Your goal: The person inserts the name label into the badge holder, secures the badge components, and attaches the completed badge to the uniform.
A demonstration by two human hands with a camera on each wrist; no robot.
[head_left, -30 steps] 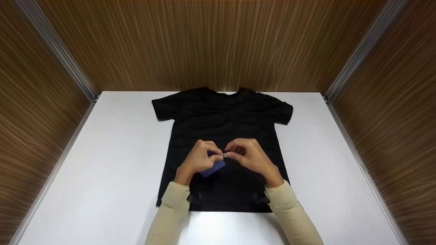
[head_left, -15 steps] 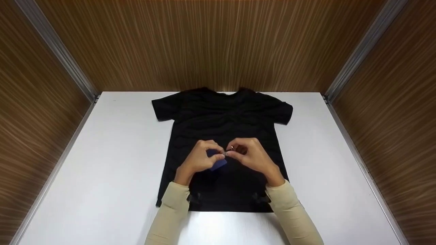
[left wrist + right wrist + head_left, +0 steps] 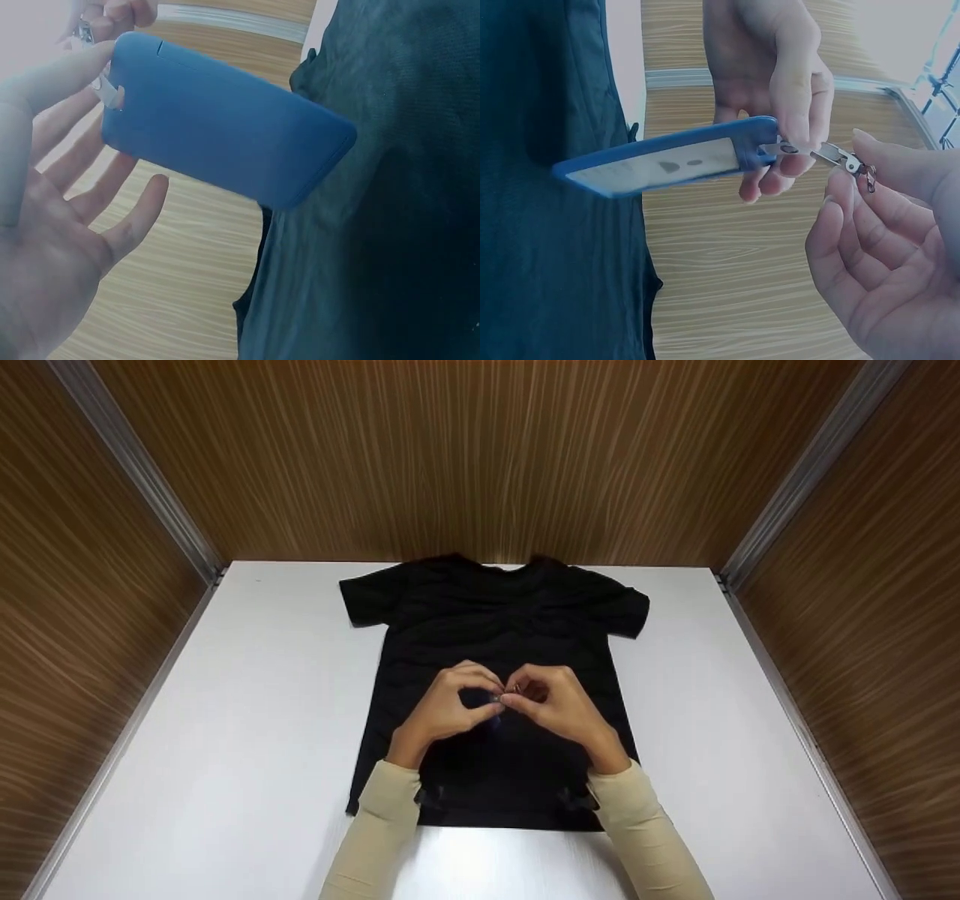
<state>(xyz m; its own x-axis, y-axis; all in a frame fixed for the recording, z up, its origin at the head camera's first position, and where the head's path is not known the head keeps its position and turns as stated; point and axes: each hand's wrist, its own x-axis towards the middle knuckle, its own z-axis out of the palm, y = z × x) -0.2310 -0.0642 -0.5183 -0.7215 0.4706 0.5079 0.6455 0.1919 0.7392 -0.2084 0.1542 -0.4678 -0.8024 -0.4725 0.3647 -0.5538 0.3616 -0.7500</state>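
Note:
A blue badge holder [image 3: 225, 120] hangs tilted above a black T-shirt [image 3: 495, 630] laid flat. In the right wrist view its other side shows a pale window [image 3: 656, 166]. A short translucent strap [image 3: 786, 148] with a metal clip [image 3: 847, 161] runs from its slotted end. My left hand [image 3: 448, 701] pinches the strap between thumb and fingers, the other fingers spread behind. Thumb and fingertips of my right hand [image 3: 553, 701] hold the metal clip end. Fingertips nearly meet in the head view, where the holder is mostly hidden.
The T-shirt lies on a white table [image 3: 285, 697] with its collar toward the back edge. Brown wood-grain panels [image 3: 480, 457] stand at the back and both sides, with grey metal strips [image 3: 142, 472] at the corners.
The badge holder has turned, so its blue face has almost gone from the head view. The left thumb and fingers have spread apart somewhat. The right hand stays nearly in place at the clip.

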